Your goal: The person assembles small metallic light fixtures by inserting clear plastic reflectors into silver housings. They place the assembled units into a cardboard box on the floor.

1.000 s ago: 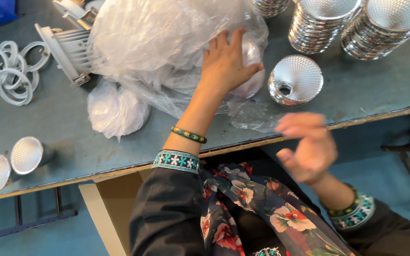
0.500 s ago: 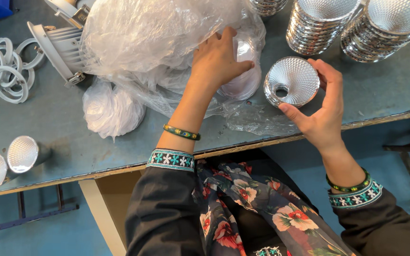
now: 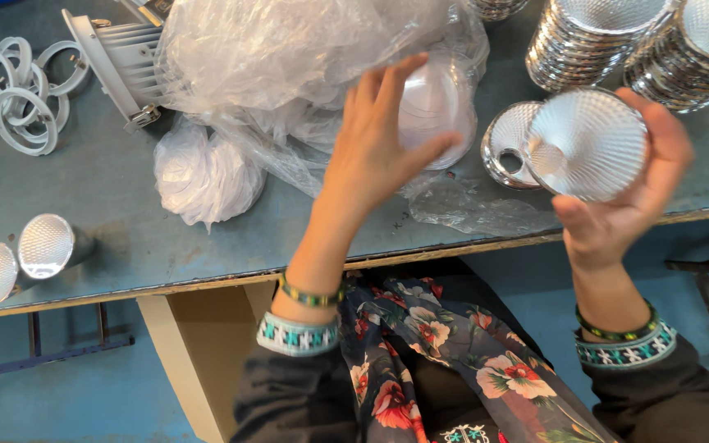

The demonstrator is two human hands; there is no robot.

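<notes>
Right hand (image 3: 617,221) cups a silver reflector cone (image 3: 588,143) by its rim, faceted side visible; left hand (image 3: 375,148), fingers curled, grips a clear round cover (image 3: 436,107) beside the plastic bag (image 3: 289,57).

Two hands are in view: the left hand (image 3: 379,156) and the right hand (image 3: 625,205). Loose silver reflector cups number four: one (image 3: 588,143) held, one (image 3: 509,146) on the table (image 3: 84,246) beside it, two (image 3: 18,258) at the left edge. Stacks of reflectors (image 3: 592,41): at least three. White rings (image 3: 10,90): about six, overlapping; exact count unclear. One finned metal housing (image 3: 116,61). One clear round cover (image 3: 436,107). Plastic bags (image 3: 289,49): one large, one small bundle (image 3: 207,176).
</notes>
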